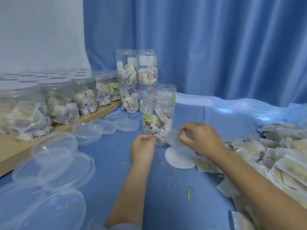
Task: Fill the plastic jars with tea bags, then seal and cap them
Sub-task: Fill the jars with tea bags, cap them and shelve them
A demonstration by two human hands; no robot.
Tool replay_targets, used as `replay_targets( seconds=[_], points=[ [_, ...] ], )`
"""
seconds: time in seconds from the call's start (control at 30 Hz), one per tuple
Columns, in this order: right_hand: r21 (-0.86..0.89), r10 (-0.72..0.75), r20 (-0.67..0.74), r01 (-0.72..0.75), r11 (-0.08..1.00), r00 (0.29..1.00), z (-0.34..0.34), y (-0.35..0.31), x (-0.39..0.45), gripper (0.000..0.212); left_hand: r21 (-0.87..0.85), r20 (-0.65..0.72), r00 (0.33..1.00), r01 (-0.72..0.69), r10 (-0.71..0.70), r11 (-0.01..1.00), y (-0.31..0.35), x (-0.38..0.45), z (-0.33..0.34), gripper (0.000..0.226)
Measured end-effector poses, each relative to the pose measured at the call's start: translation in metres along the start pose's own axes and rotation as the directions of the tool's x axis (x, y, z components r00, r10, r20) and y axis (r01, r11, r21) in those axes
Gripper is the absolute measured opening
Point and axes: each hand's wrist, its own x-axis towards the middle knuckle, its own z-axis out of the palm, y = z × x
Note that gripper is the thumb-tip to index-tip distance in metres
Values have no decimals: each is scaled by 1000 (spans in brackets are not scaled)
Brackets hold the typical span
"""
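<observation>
An open clear plastic jar [157,118] with a green label stands on the blue cloth, partly filled with tea bags. Just in front of its base, my right hand [199,138] pinches a thin silvery round seal [174,137]. My left hand [143,146] is closed beside the seal's left edge; whether it grips the seal I cannot tell. A white paper disc [180,157] lies flat on the cloth under my hands. Loose tea bags [272,156] are heaped at the right.
Clear lids [54,160] lie scattered at the left and near the jar [106,126]. Capped filled jars [56,103] line a wooden board [11,146] on the left. Uncapped jars [137,68] are stacked behind. A blue curtain [216,47] hangs at the back.
</observation>
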Motion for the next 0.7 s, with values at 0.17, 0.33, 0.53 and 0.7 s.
replay_targets(
  seconds=[0.17, 0.33, 0.53, 0.7],
  points=[
    [306, 23, -77, 2, 952, 997, 0, -26, 6, 10, -291, 61, 997, 69, -53, 954, 14, -5, -1, 15],
    [368, -39, -17, 43, 929, 999, 12, -46, 15, 26, -522, -2, 996, 77, -91, 850, 22, -3, -7, 14],
    [150, -447, -125, 462, 874, 886, 24, -82, 39, 40, -661, -180, 932, 121, -313, 741, 16, 15, -20, 29],
    [-292, -575, 174, 599, 746, 800, 63, -113, 74, 37, -839, -78, 887, 188, -455, 511, 15, 24, -33, 41]
  ],
)
